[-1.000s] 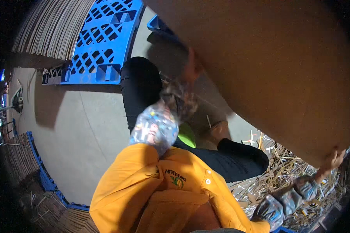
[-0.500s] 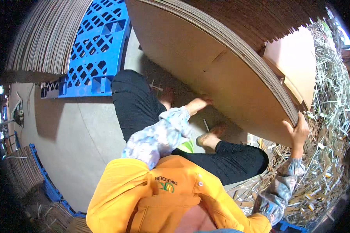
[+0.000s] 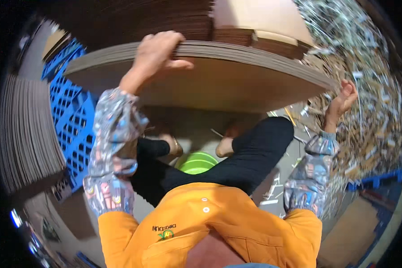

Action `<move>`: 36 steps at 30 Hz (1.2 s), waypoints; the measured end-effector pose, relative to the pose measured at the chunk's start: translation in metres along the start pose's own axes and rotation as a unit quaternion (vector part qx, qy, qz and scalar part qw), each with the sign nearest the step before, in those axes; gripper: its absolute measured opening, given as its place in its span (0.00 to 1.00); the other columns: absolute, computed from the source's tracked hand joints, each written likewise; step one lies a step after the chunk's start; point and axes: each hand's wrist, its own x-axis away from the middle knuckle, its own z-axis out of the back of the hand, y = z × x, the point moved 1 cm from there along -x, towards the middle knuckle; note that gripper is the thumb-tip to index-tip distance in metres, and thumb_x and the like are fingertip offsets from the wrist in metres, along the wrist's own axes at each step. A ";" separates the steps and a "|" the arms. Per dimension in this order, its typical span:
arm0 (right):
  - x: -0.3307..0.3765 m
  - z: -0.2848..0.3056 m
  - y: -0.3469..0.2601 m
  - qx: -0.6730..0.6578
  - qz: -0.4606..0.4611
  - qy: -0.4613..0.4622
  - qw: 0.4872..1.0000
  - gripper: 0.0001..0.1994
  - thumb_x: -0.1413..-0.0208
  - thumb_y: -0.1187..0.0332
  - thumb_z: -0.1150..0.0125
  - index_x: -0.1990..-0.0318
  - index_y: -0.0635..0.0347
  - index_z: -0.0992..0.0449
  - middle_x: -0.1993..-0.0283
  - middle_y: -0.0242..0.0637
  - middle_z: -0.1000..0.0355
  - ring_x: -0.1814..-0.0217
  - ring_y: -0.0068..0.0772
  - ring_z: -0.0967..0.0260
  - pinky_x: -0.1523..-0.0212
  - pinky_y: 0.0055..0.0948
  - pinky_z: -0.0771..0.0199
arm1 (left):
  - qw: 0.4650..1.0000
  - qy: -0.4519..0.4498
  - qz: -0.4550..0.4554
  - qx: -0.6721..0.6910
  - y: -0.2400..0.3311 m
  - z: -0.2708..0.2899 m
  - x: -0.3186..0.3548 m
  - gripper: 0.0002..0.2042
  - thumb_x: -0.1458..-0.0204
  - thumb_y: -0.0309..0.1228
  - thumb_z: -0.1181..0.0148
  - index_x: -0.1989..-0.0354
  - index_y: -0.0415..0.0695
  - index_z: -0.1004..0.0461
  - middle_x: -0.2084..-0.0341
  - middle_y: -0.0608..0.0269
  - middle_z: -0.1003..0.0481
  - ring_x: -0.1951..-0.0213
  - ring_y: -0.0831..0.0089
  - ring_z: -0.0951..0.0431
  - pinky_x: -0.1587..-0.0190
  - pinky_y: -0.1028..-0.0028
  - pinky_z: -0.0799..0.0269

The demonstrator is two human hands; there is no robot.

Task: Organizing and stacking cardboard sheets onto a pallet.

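Observation:
A thick stack of brown cardboard sheets (image 3: 219, 76) spans the middle of the view, held up above my knees. My left hand (image 3: 154, 56) grips its near edge at the left, fingers over the top. At the right corner of the stack my right hand (image 3: 344, 100) holds the edge. Both forearms wear patterned sleeve covers over an orange top. I sit on a green stool (image 3: 196, 163) with legs in black trousers spread below the stack.
A blue plastic pallet (image 3: 69, 120) lies at the left, with a tall pile of cardboard sheets (image 3: 24, 134) beside it. Shredded cardboard scraps (image 3: 370, 80) cover the floor at the right. Another blue pallet (image 3: 375, 181) shows at the right edge.
The cardboard stack has swung from steeply tilted to nearly level in front of me. My left hand moved up from under the stack onto its near edge; my right hand stays at its right corner.

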 end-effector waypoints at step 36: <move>-0.038 0.007 0.027 0.092 0.044 -0.478 0.872 0.35 0.63 0.64 0.32 0.45 0.59 0.41 0.48 0.41 0.40 0.42 0.36 0.44 0.42 0.32 0.43 | 0.999 0.012 -0.031 -0.003 0.091 -0.047 -0.069 0.30 0.66 0.58 0.42 0.66 0.43 0.35 0.75 0.61 0.32 0.69 0.65 0.29 0.66 0.68 0.37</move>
